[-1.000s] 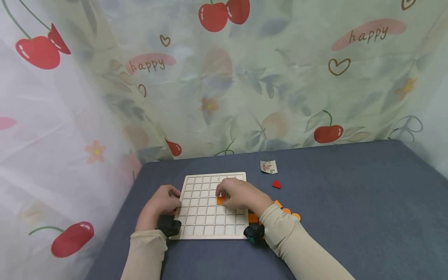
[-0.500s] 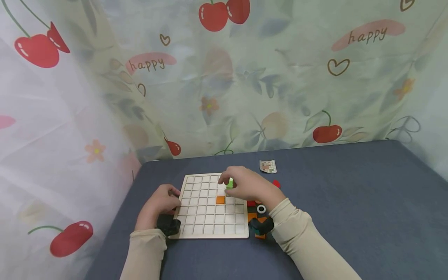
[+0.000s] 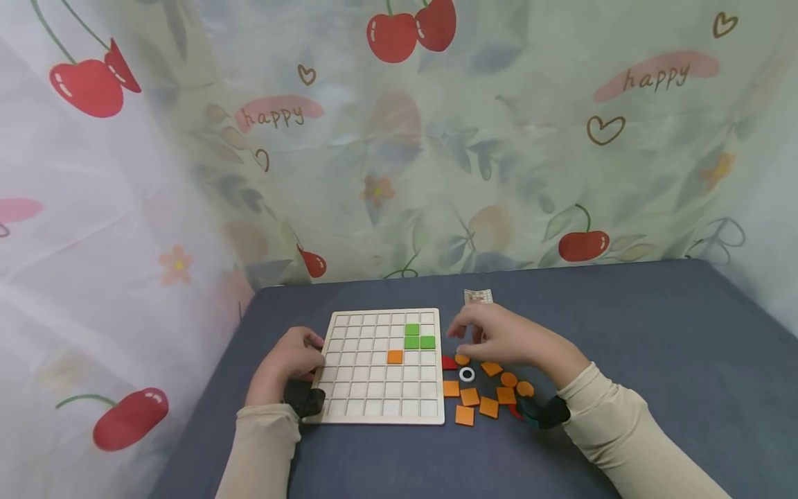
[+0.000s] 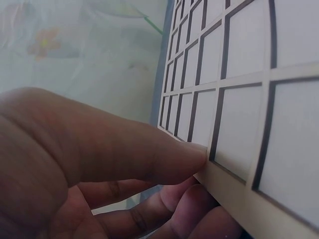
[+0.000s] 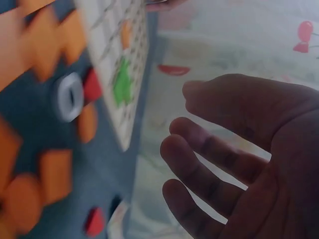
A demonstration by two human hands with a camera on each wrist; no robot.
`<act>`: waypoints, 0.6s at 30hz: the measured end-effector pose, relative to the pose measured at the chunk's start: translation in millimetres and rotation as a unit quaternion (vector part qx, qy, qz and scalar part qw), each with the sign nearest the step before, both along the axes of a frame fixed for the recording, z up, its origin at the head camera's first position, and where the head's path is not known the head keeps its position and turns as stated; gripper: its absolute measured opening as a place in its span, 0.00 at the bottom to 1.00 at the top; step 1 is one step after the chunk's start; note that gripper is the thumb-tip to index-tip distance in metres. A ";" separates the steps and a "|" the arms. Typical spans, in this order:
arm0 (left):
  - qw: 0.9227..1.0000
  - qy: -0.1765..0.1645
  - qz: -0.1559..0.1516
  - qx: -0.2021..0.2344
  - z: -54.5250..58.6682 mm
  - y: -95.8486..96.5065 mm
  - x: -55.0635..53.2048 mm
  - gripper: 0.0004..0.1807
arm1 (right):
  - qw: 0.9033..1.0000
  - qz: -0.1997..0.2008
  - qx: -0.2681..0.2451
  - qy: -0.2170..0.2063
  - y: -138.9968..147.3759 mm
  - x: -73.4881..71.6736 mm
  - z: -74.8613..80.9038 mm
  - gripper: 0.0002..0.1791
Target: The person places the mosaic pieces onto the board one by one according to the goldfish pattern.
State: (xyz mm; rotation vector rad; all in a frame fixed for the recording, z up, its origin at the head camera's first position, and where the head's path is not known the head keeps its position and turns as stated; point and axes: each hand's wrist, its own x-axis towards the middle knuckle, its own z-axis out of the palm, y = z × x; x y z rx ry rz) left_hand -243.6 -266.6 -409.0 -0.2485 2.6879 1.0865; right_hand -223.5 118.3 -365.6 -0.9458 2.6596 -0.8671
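Note:
A pale wooden grid board [image 3: 374, 421] lies on the table, with three green square tiles [image 3: 412, 342] and one orange square tile [image 3: 395, 357] set in its cells. At its left edge, my left hand [image 3: 291, 357] grips the board; the left wrist view shows the thumb [image 4: 169, 157] on the rim and curled fingers beneath. My right hand [image 3: 508, 336] hovers just beyond the board's right edge, fingers spread and holding nothing. Close below it lie loose orange squares [image 3: 489, 407], orange discs [image 3: 508, 379], a red piece [image 3: 449, 362] and a white ring with a black centre [image 3: 467, 374].
A small card with a printed grid picture [image 3: 478, 296] sits behind my right hand, partly covered. Another red piece [image 5: 94, 221] shows in the right wrist view. The dark grey table [image 3: 654, 346] meets a fruit-printed curtain [image 3: 524, 173] at the back and left.
My right hand has lifted off the board and moved right, uncovering the green tiles and the loose pieces. My left hand stays on the board's edge. The head view has shifted slightly.

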 end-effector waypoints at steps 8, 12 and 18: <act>1.000 -0.002 -0.007 -0.005 5.1 2.7 -1.5 0.19 | 1.000 -0.010 -0.001 -0.029 34.8 7.6 -24.0 0.12; 1.000 -0.005 0.000 -0.006 6.1 2.3 -0.6 0.18 | 1.000 -0.001 -0.009 -0.020 39.1 3.8 -32.4 0.12; 1.000 -0.005 0.000 -0.008 2.6 1.9 2.1 0.19 | 0.999 -0.008 0.001 -0.048 39.4 -0.9 -43.6 0.11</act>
